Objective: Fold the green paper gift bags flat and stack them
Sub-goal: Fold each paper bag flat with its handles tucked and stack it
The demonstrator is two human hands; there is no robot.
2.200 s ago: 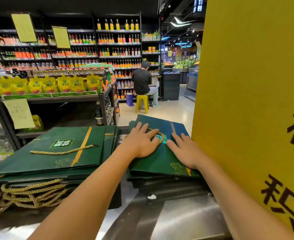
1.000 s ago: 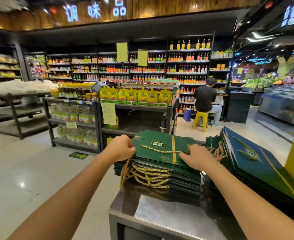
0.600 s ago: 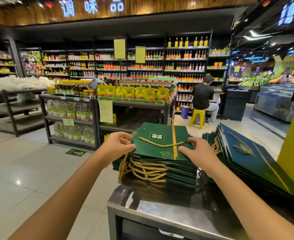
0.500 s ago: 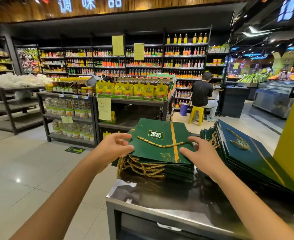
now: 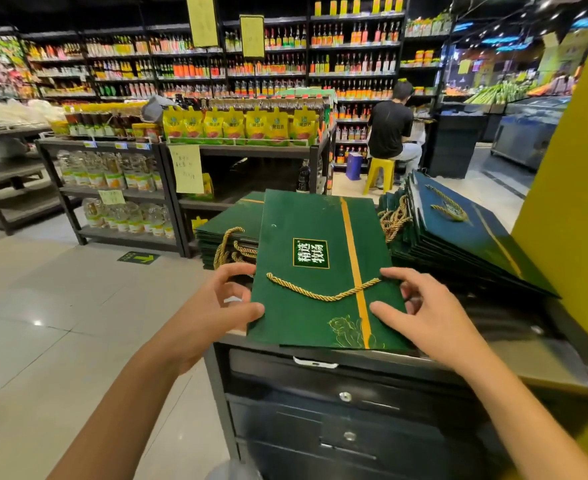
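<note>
A tall yellow panel (image 5: 569, 202) fills the right edge of the frame. Below the centre stands a black metal cabinet with drawers (image 5: 348, 410), and the bags lie on its top. At centre right, a fanned pile of dark green flat bags (image 5: 465, 244) slopes down toward the panel. A lower pile of green bags (image 5: 230, 226) sits at centre left, behind the hands. In the middle, one flat green paper gift bag with a gold stripe (image 5: 306, 306) is held at the near edge of the cabinet, its bottom border a little over this edge. The left hand (image 5: 213, 306) grasps its left border, thumb on the face; the right hand (image 5: 431, 310) grasps the right border the same way. A gold rope handle (image 5: 320, 295) lies loose across the face.

I think the main danger is the position: if one hand lets go here, the bag can tip off the edge to the floor. The loose rope can catch a finger and pull the bag crooked.
</note>
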